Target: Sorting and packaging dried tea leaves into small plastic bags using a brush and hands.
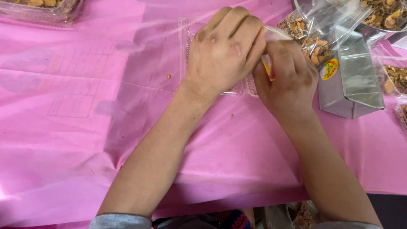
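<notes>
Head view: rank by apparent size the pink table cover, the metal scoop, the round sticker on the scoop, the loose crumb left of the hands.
1. pink table cover, fills most of the frame
2. metal scoop
3. round sticker
4. loose crumb, smallest

All lie on the same table, so nearness to the camera hardly skews the order.

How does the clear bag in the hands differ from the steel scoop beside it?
The bag is soft, see-through plastic; the scoop is rigid, shiny metal. The bag holds brown and orange snack pieces; the scoop looks empty. The left hand and right hand pinch the bag's edge; the scoop lies untouched on the pink cloth. A round yellow sticker shows where bag and scoop overlap; whose it is I cannot tell.
</notes>
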